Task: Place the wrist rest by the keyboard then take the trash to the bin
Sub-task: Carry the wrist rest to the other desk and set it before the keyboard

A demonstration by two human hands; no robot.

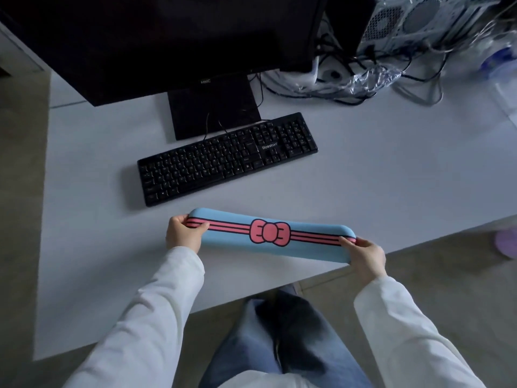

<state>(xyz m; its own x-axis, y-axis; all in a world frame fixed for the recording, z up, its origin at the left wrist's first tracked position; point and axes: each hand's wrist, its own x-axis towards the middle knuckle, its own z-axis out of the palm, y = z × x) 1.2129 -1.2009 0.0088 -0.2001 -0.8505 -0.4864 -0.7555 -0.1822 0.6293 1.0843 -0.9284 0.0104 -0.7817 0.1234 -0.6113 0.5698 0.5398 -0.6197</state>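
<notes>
Head view: one wrist rest (272, 235), one keyboard (228, 158), one monitor (156, 43), one heap of clear plastic wrap (369, 78), two hands. Left hand (183, 233) closed on the rest's left end, thumb on top across the pink stripes, fingers curled under. Right hand (363, 254) closed on the right end the same way, thumb lying on the stripes. Rest held between the two grips above the white desk (391, 177), long axis running left to right, right end a little nearer the body, pink bow facing up. Beyond the fingertips, keyboard lying apart from the rest, tilted the opposite way. Plastic wrap well beyond the right hand, among cables by the computer tower (419, 21).
</notes>
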